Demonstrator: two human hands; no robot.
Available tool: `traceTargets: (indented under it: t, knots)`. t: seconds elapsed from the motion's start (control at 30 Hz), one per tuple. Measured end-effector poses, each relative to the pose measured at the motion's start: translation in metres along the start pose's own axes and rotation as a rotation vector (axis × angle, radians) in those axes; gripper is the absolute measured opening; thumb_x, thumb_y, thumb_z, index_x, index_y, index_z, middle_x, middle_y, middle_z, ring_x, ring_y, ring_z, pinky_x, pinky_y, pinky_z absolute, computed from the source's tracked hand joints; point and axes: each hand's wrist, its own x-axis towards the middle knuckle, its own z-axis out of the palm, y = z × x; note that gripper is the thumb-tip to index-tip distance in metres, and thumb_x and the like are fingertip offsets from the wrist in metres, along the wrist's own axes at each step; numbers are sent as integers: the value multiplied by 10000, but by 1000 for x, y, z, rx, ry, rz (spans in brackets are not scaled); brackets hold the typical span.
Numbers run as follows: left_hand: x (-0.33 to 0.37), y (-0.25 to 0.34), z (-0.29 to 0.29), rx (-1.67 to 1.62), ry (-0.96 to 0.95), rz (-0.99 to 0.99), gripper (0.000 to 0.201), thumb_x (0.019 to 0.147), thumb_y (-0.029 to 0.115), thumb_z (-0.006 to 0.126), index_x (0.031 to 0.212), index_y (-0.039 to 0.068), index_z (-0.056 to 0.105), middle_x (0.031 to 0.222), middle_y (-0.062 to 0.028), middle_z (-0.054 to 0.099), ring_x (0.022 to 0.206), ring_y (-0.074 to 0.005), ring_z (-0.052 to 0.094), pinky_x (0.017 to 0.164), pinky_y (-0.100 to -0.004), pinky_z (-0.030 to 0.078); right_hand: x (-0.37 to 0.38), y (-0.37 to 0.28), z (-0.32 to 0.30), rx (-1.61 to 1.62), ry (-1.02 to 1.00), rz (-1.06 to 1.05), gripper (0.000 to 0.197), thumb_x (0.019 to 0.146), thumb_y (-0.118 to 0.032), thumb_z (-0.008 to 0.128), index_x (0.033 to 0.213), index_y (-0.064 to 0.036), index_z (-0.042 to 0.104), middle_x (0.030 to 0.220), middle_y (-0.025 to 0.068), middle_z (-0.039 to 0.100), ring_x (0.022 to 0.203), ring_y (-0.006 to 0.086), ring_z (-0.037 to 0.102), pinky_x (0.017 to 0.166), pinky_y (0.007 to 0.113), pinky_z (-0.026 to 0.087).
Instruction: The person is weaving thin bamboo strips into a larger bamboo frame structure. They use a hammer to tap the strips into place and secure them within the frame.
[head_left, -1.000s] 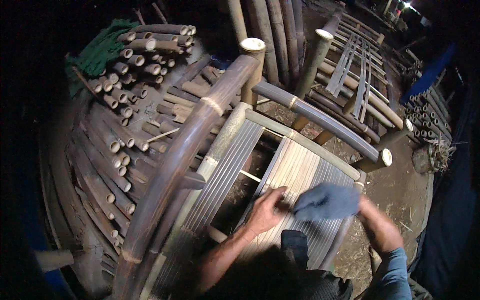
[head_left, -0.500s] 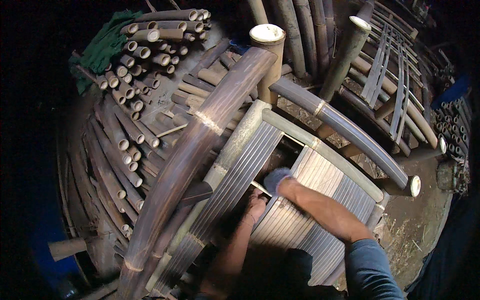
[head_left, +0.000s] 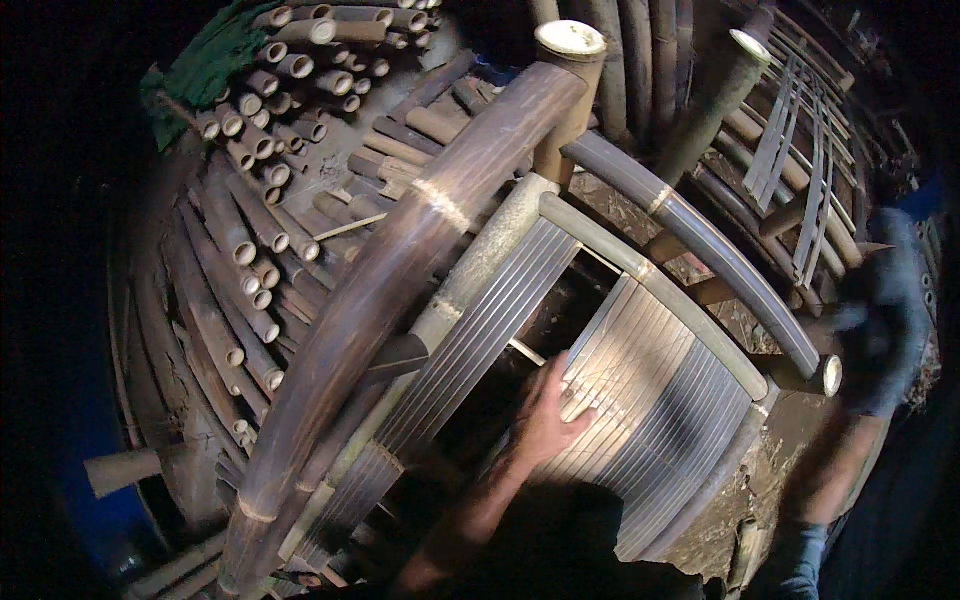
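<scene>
A bamboo frame with a slatted top fills the middle. My bare left hand [head_left: 553, 418] lies on the edge of the pale bamboo slats [head_left: 630, 335], thumb apart from the fingers, beside a dark gap. Inside that gap a thin pale strip [head_left: 527, 351] runs crosswise, close to my fingertips. Across the gap is a band of darker slats [head_left: 480, 325]. Far to the right, beyond the frame's corner, is my right hand [head_left: 885, 315] in a grey-blue glove. Motion smears it, so its fingers and anything in them cannot be made out.
A thick brown bamboo pole [head_left: 385, 265] runs along the frame's left side up to an upright post [head_left: 570, 90]. A dark curved rail [head_left: 700, 245] crosses the far side. Stacked bamboo poles [head_left: 240, 270] lie at left. Another bamboo frame with long strips [head_left: 815, 190] stands back right.
My gloved right hand has left the gap and swung far right. My left hand has come up from the gap's strip onto the slat edge, its fingers opened. The view has shifted slightly.
</scene>
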Motion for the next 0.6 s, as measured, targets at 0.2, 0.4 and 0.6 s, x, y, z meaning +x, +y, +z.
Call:
traceTargets:
  t: [0.2,0.4,0.6]
  knots:
    - [10,12,34,348,-205,207,445,821,231,636,1198,32,508,1092,-143,566,1017,-313,542,934,-451,393,-25,65,-106,-672,-22,310,293,841,-103,589,1117,-32,522,1097,80,540,1022,199,535,861,347,449]
    - [-18,49,51,224,-270,300,168,910,245,539,905,88,600,905,-59,512,920,-233,548,770,-406,484,-53,28,-131,-757,138,130,452,873,-92,586,1297,-26,443,1277,113,499,1131,219,509,950,368,424]
    - [-25,101,37,272,-179,292,139,894,231,544,902,109,610,871,-64,491,882,-247,549,733,-391,499,-108,-29,49,-31,-1104,550,893,653,-333,839,1361,-14,399,1341,176,470,1240,274,451,1035,383,356]
